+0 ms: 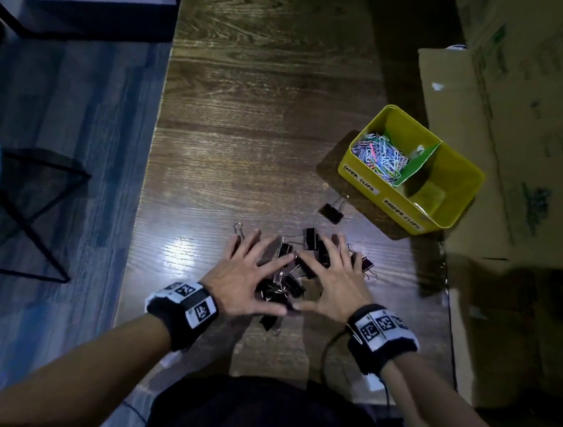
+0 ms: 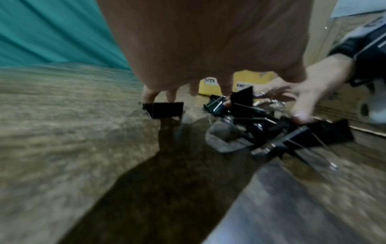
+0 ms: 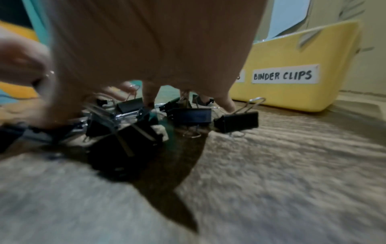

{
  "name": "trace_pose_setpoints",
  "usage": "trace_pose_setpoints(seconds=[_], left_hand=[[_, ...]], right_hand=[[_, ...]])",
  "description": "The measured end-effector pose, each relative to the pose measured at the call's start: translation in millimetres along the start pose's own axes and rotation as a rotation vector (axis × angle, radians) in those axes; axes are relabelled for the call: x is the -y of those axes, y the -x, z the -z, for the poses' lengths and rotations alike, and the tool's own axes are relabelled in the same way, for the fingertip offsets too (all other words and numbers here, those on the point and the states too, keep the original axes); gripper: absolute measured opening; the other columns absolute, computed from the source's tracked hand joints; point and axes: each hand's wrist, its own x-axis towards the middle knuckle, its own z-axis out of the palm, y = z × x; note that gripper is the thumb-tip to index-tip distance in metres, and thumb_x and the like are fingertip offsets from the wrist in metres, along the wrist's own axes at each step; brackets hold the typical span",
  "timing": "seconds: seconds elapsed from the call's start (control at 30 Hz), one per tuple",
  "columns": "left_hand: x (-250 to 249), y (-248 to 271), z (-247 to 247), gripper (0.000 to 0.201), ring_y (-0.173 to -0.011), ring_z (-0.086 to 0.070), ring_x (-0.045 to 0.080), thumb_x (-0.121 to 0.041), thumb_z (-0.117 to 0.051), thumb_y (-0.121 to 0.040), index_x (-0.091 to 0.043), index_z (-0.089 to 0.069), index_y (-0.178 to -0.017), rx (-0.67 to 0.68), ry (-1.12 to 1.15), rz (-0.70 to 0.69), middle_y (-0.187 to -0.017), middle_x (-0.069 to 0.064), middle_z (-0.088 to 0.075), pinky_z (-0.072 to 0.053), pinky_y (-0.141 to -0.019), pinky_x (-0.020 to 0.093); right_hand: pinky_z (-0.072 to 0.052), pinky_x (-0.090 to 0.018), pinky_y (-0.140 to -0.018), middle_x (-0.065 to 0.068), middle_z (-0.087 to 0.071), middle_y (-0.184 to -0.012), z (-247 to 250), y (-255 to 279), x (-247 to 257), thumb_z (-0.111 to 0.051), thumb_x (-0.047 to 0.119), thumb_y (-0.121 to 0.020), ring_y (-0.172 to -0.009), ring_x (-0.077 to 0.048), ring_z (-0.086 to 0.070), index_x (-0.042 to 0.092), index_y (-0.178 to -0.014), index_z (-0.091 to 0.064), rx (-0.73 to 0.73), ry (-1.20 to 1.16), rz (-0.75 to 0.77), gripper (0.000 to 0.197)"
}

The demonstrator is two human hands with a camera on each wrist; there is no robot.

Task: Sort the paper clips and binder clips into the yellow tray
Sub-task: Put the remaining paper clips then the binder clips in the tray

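A: Nearest, both hands flat on the worktop (image 1: 265, 115), fingers spread. Left hand (image 1: 244, 280) and right hand (image 1: 329, 287) bracket the binder clips (image 1: 287, 282), gripping nothing.

B: Touching?

A: Fingertips rest on or among outer clips; the right wrist view shows fingers (image 3: 226, 100) down between them. Blurry.

B: Further out?

A: One stray binder clip (image 1: 332, 209) lies apart, just short of the yellow tray (image 1: 460, 196). Paper clips (image 1: 380, 155) fill its left compartment behind a green divider (image 1: 418, 168).

B: Obstacles?

A: Cardboard boxes (image 1: 521, 133) crowd the tray's right.
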Motion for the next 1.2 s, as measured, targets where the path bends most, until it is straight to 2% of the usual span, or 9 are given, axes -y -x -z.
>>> trace_pose_setpoints(seconds=[0.13, 0.27, 0.4, 0.5, 0.63, 0.8, 0.97, 1.07, 1.2], left_hand=[[-7.7, 2.7, -10.1, 0.093, -0.143, 0.006, 0.029, -0.084, -0.036, -0.068, -0.049, 0.011, -0.140, -0.046, 0.002, 0.015, -0.156, 0.004, 0.003, 0.008, -0.111, 0.057], [-7.0, 18.7, -9.4, 0.083, -0.140, -0.018, 0.032, -0.077, -0.040, -0.075, -0.040, -0.011, -0.144, -0.337, 0.145, 0.081, -0.152, 0.014, -0.023, -0.019, -0.110, 0.063], [-29.3, 30.5, -36.7, 0.099, -0.142, 0.016, 0.027, -0.085, -0.038, -0.068, -0.045, 0.016, -0.141, -0.152, 0.054, 0.126, -0.154, 0.006, 0.015, 0.004, -0.112, 0.057], [-42.7, 11.4, -48.2, 0.095, -0.140, 0.022, 0.027, -0.077, -0.035, -0.076, -0.044, 0.032, -0.135, -0.148, 0.006, 0.196, -0.155, 0.008, 0.015, -0.003, -0.114, 0.059], [-50.8, -11.0, -34.5, 0.090, -0.142, 0.016, 0.027, -0.072, -0.037, -0.079, -0.040, 0.019, -0.141, -0.175, 0.041, 0.187, -0.156, 0.009, 0.014, -0.008, -0.113, 0.060], [-42.7, -0.9, -17.7, 0.084, -0.138, -0.019, 0.030, -0.073, -0.045, -0.074, -0.039, -0.015, -0.144, -0.466, 0.343, 0.264, -0.154, 0.008, -0.012, -0.025, -0.108, 0.056], [-33.0, -2.4, -13.5, 0.064, -0.125, -0.039, 0.026, -0.068, -0.033, -0.084, -0.027, -0.048, -0.131, -0.412, 0.367, 0.351, -0.142, 0.006, -0.037, -0.037, -0.104, 0.045], [-35.1, -8.5, -13.2, 0.040, -0.119, -0.048, 0.024, -0.033, -0.058, -0.089, -0.021, -0.053, -0.127, -0.371, 0.400, 0.272, -0.137, 0.007, -0.038, -0.042, -0.102, 0.038], [-40.8, -15.4, -4.5, 0.054, -0.102, -0.057, 0.027, -0.018, -0.065, -0.084, -0.024, -0.041, -0.132, -0.364, 0.502, 0.356, -0.129, 0.007, -0.044, -0.049, -0.093, 0.038]], right_hand=[[-0.005, -0.060, -0.115, -0.004, 0.006, -0.158, -0.8, 13.3, -12.1, -0.061, 0.055, -0.082, -0.145, -0.031, 0.012, 0.045, -0.145, -0.012, -0.034, -0.109, 0.017, 0.081], [-0.003, -0.061, -0.115, -0.002, 0.010, -0.158, 4.7, 31.3, -37.7, -0.062, 0.061, -0.077, -0.145, -0.028, 0.013, 0.042, -0.147, -0.006, -0.137, -0.216, 0.012, 0.092], [0.010, -0.061, -0.112, -0.007, 0.030, -0.153, -3.3, 39.2, -46.7, -0.057, 0.074, -0.070, -0.139, -0.028, 0.030, 0.039, -0.144, 0.022, 0.007, -0.221, -0.070, 0.113], [0.011, -0.060, -0.112, -0.009, 0.032, -0.152, -10.2, 37.7, -36.9, -0.054, 0.076, -0.072, -0.138, -0.025, 0.033, 0.034, -0.142, 0.028, 0.085, -0.232, -0.010, 0.115], [-0.001, -0.058, -0.116, -0.005, 0.025, -0.155, -10.4, 42.5, -38.6, -0.067, 0.072, -0.063, -0.143, -0.026, 0.022, 0.040, -0.141, 0.025, -0.001, -0.384, -0.001, 0.125], [-0.032, -0.049, -0.110, -0.006, -0.011, -0.149, -10.6, 52.5, -59.1, -0.073, 0.070, -0.055, -0.138, -0.027, -0.016, 0.038, -0.148, -0.001, -0.095, -0.349, -0.098, 0.121], [-0.037, -0.037, -0.108, -0.001, -0.037, -0.129, -8.5, 49.6, -63.3, -0.073, 0.036, -0.077, -0.123, -0.021, -0.040, 0.024, -0.133, -0.048, -0.111, -0.398, -0.120, 0.062], [-0.041, -0.033, -0.103, 0.003, -0.044, -0.116, -3.4, 48.9, -61.9, -0.072, 0.025, -0.080, -0.108, -0.016, -0.049, 0.021, -0.118, -0.061, -0.123, -0.447, -0.138, 0.040], [-0.047, -0.022, -0.088, -0.002, -0.057, -0.112, 5.8, 47.9, -64.8, -0.070, 0.024, -0.082, -0.096, -0.013, -0.054, 0.021, -0.112, -0.066, -0.160, -0.455, -0.126, 0.031]])
